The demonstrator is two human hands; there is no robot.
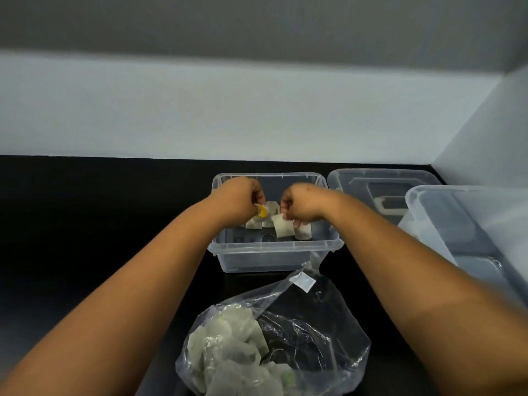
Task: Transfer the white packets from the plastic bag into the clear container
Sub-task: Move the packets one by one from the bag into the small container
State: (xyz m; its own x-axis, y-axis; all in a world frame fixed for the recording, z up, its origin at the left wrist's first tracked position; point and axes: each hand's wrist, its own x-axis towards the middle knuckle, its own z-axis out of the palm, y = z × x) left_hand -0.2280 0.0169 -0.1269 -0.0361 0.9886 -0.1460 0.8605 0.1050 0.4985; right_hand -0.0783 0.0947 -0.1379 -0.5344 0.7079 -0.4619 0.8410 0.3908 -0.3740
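Note:
A clear container (274,257) stands open on the black counter. Both my hands hover over it. My left hand (243,197) pinches a yellow tag (261,212) with white packets (268,217) hanging below it. My right hand (303,202) grips several white packets (284,227) that dangle into the container. Near the front lies the plastic bag (274,344), open toward the container, with several more packets (228,347) bunched in its left half. One small white sachet (303,282) sits by the bag's mouth.
A clear lid (380,192) lies flat to the right of the container. Another clear bin (468,224) stands at the right edge. A pale wall runs along the back and right of the black counter (100,210).

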